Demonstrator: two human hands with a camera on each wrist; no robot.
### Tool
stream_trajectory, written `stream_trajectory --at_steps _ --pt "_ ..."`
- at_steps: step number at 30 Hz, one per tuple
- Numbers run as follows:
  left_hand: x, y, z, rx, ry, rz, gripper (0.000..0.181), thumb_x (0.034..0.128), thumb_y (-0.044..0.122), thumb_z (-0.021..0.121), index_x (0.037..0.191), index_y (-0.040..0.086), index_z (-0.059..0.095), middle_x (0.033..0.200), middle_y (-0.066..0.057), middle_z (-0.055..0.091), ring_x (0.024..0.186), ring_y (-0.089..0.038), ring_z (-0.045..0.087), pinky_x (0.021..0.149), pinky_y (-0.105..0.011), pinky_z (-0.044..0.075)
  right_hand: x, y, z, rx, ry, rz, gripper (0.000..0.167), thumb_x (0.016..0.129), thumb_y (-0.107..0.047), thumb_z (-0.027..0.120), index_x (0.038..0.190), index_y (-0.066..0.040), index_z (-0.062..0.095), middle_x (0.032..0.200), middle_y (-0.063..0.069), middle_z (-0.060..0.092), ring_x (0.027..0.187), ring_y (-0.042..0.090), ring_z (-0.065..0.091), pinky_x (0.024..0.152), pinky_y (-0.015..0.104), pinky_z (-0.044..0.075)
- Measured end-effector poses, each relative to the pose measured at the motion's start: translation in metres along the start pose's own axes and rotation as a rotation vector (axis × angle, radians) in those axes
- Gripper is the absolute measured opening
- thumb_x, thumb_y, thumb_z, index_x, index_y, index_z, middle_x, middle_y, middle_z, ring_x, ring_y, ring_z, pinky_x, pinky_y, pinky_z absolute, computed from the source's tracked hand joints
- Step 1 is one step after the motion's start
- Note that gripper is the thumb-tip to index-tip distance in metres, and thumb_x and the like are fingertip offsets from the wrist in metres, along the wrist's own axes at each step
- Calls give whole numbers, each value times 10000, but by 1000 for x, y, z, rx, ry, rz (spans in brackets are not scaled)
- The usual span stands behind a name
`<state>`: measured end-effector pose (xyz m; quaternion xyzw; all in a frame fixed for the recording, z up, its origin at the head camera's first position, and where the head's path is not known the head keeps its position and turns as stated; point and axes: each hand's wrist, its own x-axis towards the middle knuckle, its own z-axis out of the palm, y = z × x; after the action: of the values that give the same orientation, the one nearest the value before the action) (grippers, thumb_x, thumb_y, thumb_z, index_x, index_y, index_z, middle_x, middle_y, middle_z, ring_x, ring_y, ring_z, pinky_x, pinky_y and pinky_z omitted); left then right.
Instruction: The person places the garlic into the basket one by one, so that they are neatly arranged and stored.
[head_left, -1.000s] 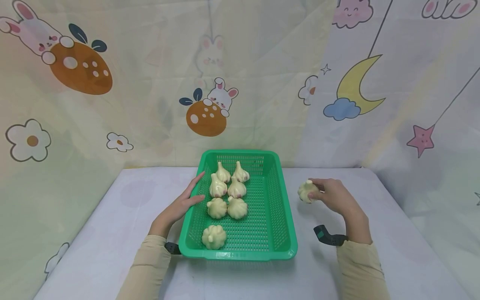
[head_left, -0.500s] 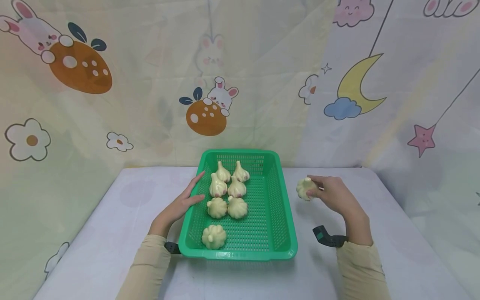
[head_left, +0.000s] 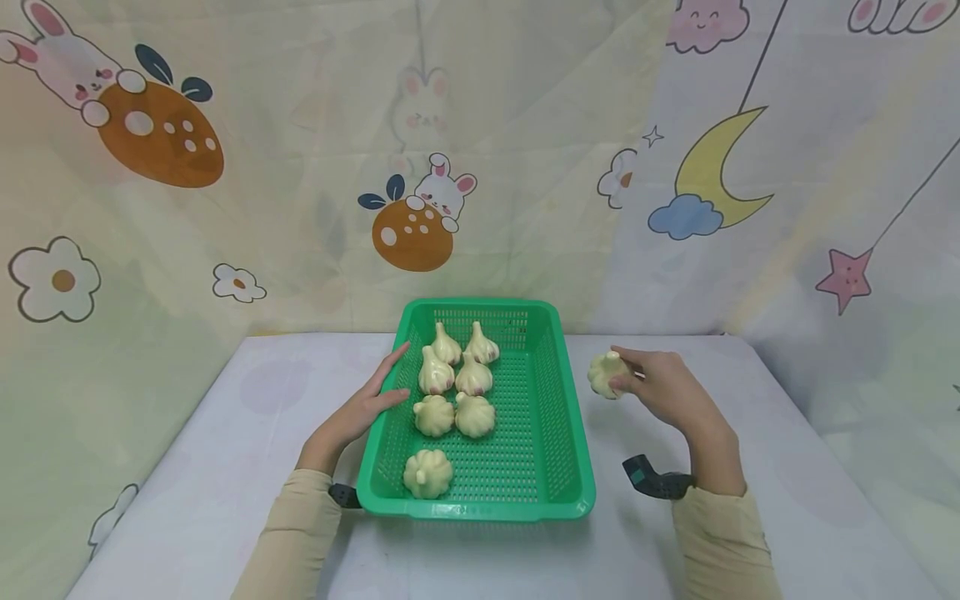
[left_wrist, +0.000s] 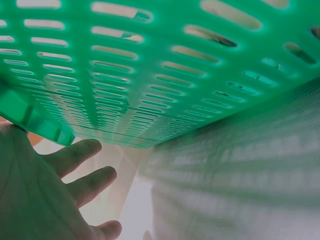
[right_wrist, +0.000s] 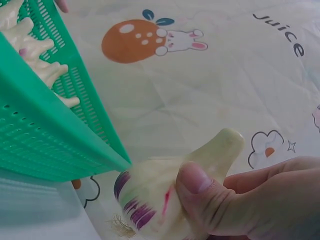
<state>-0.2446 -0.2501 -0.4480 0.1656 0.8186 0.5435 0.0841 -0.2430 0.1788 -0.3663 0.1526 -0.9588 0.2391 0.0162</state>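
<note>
A green perforated plastic basket (head_left: 480, 509) stands on the table and holds several garlic bulbs. Most of them sit in pairs along its left half, and a single bulb (head_left: 428, 474) lies near the front left corner. My left hand (head_left: 351, 415) rests on the basket's left rim, thumb and index finger spread over it. In the left wrist view the other fingers (left_wrist: 91, 185) extend loosely beneath the rim. Right of the basket, my right hand (head_left: 666, 387) pinches another garlic bulb (head_left: 602, 377) above the table. Its purple-streaked side and roots show in the right wrist view.
A pale cloth covers the table (head_left: 262, 400). Behind it hangs a curtain (head_left: 300, 167) printed with rabbits, flowers and a moon. The basket's right wall (head_left: 564, 400) rises between the right hand and the bulbs inside.
My right hand has moved slightly left and away from me with the garlic bulb, toward the basket's right side. The left hand and the basket have stayed put.
</note>
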Motion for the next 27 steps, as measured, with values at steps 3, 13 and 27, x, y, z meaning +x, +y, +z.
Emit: stream_trajectory --at_steps 3,13,27 --pt "1 -1 0 -1 -2 2 687 986 358 466 1536 324 56 1610 -10 -41 1471 -334 -78 1080 -709 64 -1 -2 0 0 11 -23 553 879 -214 671 1335 52 508 1149 216 648 1017 342 613 809 500 516" --pt "2 -5 -1 1 4 8 677 986 346 471 1526 368 64 1610 -17 -40 1470 -337 -79 1080 -709 45 0 -10 3 -1 0 -46 537 887 -188 662 1342 48 502 1142 190 653 983 301 612 796 465 519" --pt "1 -4 0 10 7 -5 680 978 385 478 1514 413 61 1608 21 -38 1474 -311 -75 1084 -705 58 1 -26 8 -8 6 -125 531 888 -216 659 1330 42 519 1141 156 671 931 219 623 747 404 513"
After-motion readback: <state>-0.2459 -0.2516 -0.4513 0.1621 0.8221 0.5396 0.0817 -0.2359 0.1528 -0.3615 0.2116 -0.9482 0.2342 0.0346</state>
